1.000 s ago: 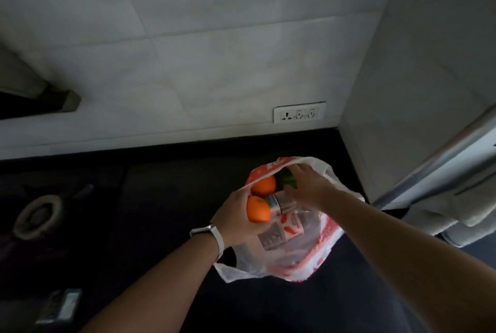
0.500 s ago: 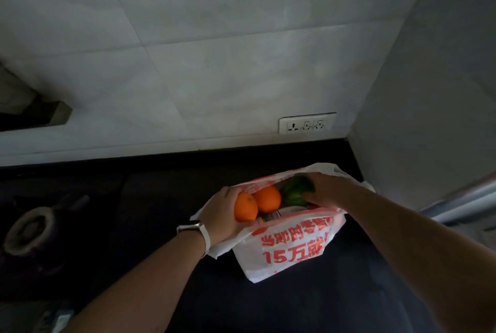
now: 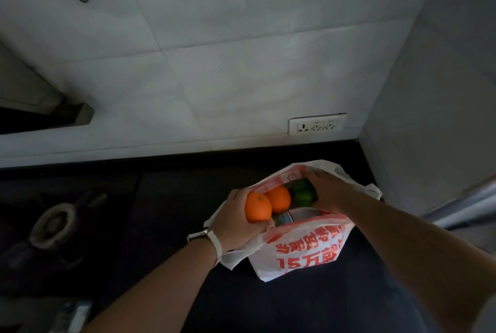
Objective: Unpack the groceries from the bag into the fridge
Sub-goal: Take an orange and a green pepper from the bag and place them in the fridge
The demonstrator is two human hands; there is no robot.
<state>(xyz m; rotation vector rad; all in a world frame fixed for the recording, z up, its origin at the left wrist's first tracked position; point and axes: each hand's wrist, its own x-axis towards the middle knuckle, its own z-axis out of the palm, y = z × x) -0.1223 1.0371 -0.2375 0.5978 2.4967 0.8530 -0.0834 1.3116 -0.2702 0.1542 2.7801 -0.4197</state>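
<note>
Left hand (image 3: 236, 222) curls round 1 orange (image 3: 257, 207) at bag (image 3: 303, 249) mouth. Right hand (image 3: 328, 193) inside, green vegetable (image 3: 302, 195) against its left side; grip cannot tell.

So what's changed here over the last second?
The bag has been stood upright, printed side toward the camera. The right hand left the jar and now grips the green vegetable. The left hand still holds one orange; the other orange stays in the bag.

Close head view down over bag (image 3: 303, 249)
</note>
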